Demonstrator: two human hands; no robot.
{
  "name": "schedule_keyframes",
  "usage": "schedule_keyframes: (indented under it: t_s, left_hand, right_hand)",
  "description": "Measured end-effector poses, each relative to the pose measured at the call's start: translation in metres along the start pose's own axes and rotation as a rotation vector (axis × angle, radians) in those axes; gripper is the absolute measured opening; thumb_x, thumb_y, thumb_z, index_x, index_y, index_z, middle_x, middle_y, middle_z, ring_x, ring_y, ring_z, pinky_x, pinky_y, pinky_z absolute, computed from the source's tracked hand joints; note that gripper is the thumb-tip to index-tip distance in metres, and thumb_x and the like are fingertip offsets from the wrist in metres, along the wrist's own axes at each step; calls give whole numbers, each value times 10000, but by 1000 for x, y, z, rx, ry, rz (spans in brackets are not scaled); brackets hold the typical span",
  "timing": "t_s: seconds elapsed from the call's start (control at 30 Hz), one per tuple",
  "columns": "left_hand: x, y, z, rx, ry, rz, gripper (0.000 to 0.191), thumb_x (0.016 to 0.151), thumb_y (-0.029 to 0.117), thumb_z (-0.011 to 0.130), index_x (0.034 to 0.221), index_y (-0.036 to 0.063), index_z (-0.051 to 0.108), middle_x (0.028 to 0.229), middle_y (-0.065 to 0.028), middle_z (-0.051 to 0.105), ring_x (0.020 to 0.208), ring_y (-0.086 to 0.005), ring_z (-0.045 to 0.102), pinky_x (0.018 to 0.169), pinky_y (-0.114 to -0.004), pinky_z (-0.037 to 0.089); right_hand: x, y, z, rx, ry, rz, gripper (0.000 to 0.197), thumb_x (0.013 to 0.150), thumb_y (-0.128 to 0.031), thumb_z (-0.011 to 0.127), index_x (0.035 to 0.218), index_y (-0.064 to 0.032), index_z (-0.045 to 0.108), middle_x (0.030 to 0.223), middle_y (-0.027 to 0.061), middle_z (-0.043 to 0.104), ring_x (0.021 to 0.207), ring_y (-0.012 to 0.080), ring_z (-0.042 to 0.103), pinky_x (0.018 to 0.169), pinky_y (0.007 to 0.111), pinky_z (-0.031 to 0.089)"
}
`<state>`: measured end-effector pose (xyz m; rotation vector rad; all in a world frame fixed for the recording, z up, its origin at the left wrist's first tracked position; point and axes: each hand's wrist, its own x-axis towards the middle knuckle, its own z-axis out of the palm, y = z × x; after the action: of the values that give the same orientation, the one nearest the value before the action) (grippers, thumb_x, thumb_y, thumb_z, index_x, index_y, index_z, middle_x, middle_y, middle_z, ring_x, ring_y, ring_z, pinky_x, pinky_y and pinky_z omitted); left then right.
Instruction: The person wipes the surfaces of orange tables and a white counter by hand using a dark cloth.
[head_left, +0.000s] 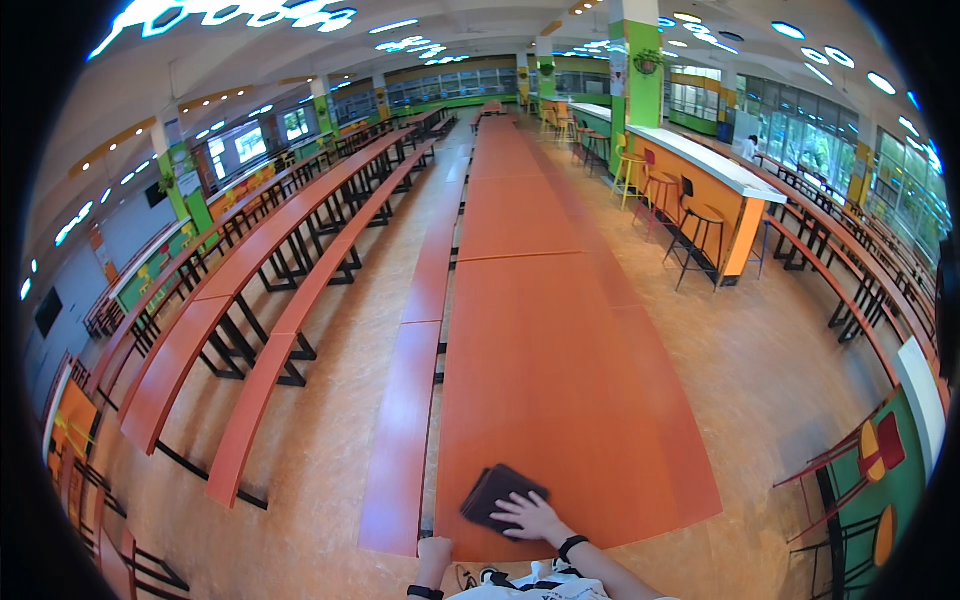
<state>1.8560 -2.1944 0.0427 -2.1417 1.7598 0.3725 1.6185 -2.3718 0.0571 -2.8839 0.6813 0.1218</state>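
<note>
My right hand (527, 516) lies with spread fingers on a folded dark brown cloth (491, 491), which rests flat on the near left part of a long reddish-brown table (562, 390). The palm presses on the cloth's right side, and the fingers are not wrapped round it. My left hand (435, 553) is closed like a fist at the table's near left corner, beside the end of the bench; whether it grips the edge cannot be told. Both wrists wear black bands.
A long bench (397, 420) runs along the table's left side. Further left stand another bench (259, 405) and a long table (172, 367). To the right are an orange counter with a white top (705, 161), a bar stool (701, 217) and a red and yellow chair (874, 450).
</note>
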Motion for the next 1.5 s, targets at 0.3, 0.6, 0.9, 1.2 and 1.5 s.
schedule_keyframes:
  t_s: [0.3,0.6,0.9,1.2,1.5]
  left_hand:
    - [1,4,-9,125,-57,66,102,762,156,631,801,166,726,818,-41,704,786,-204,692,575,-332,516]
    - [-14,8,-12,72,44,46,107,745,110,616,739,148,716,759,-56,695,738,-219,690,550,-349,509]
    - [-20,18,-22,59,191,43,118,743,99,603,690,137,702,698,-53,679,669,-213,678,493,-343,478]
    - [-20,24,-28,31,192,6,139,767,101,582,730,141,710,734,-44,689,678,-204,679,488,-346,475]
    - [-14,22,-19,-8,161,5,126,753,94,587,730,117,709,736,-74,689,682,-225,682,499,-350,502]
  right_hand:
    - [-131,107,-2,332,257,967,621,838,-491,545,1402,-317,354,1515,34,220,1397,337,140,1080,611,97]
    - [-150,83,-13,311,110,905,616,868,-442,505,1427,-267,315,1532,99,124,1382,444,54,1024,701,46]
    - [-81,27,10,106,-55,224,538,887,-381,499,1398,-361,333,1514,93,196,1341,501,158,953,766,130]
    - [68,47,-23,140,-45,222,517,895,-402,499,1385,-415,332,1528,13,180,1381,412,138,1013,713,143]
    - [18,41,1,88,117,101,476,900,-374,478,1368,-353,396,1497,38,252,1364,394,194,1045,668,133]
